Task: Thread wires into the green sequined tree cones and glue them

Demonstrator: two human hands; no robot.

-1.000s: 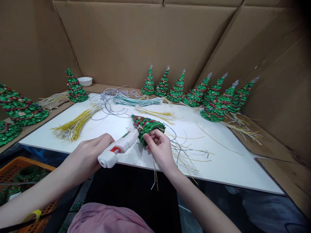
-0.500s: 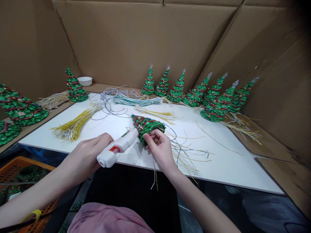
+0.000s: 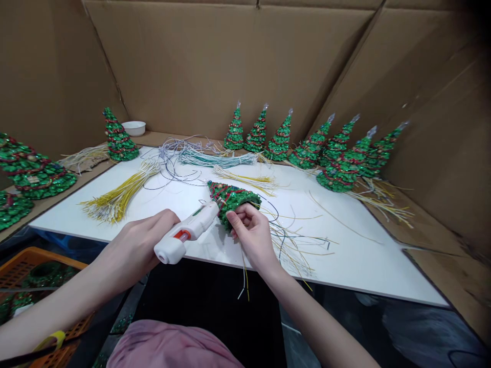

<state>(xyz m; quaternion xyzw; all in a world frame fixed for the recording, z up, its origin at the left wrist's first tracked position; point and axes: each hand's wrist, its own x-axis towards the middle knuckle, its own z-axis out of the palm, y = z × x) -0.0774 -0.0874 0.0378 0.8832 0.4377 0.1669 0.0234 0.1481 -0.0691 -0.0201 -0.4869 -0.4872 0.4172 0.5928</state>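
My left hand (image 3: 153,235) is closed around a white glue gun (image 3: 192,227) with an orange part showing in its body. The gun's front end meets the side of a small green Christmas tree (image 3: 232,197) wound with red garland. That tree lies tilted on its side, its tip to the left and its open base toward the right. My right hand (image 3: 251,225) grips the tree's base rim, thumb outside, some fingertips hidden at the opening. Yellow, white and dark wires (image 3: 291,245) spread out of the base over the white board (image 3: 356,245).
Several finished-looking trees with clear tips (image 3: 282,138) stand along the back right. More trees (image 3: 42,174) are at the left. Bundles of yellow wire (image 3: 118,197) and green wire (image 3: 218,158) lie on the board. A white bowl (image 3: 134,128), cardboard walls (image 3: 230,61) and an orange crate (image 3: 38,250) surround it.
Almost nothing differs. The rear of the glue gun has shifted very slightly to the right; the tree and my right hand stay in place.
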